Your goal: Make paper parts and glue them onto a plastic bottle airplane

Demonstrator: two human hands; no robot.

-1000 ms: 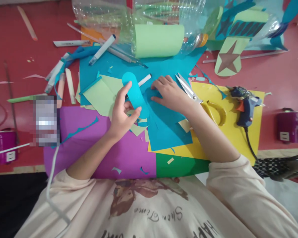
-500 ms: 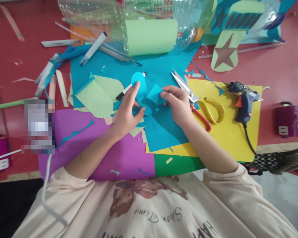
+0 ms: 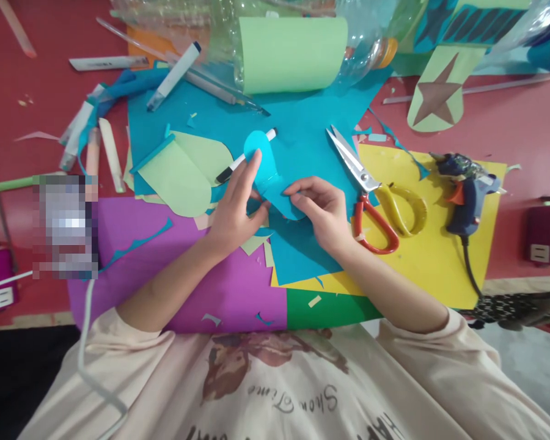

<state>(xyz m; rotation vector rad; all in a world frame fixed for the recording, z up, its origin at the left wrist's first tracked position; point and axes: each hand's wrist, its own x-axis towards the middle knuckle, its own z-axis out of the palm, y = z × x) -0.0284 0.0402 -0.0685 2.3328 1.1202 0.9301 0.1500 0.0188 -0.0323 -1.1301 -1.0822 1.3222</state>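
Both hands hold a rounded blue paper cut-out [image 3: 266, 174] just above the sheets of coloured paper. My left hand [image 3: 236, 205] grips its left side, thumb underneath and fingers stretched along the top. My right hand [image 3: 321, 208] pinches its lower right end between thumb and fingers. A black-and-white marker [image 3: 242, 157] lies partly hidden behind the cut-out. Under the hands lies a larger blue sheet [image 3: 302, 244].
Scissors [image 3: 371, 189] with red and yellow handles and a blue glue gun [image 3: 465, 186] rest on the yellow sheet [image 3: 440, 256] to the right. Clear plastic bottles [image 3: 275, 36] lie at the back. Markers [image 3: 172, 76], light green paper [image 3: 183, 174] and scraps sit left; a purple sheet [image 3: 187, 287] is nearest.
My right hand left the flat blue sheet, picked up a blue piece and has brought it to the cut-out held by my left hand. The view shifted slightly.
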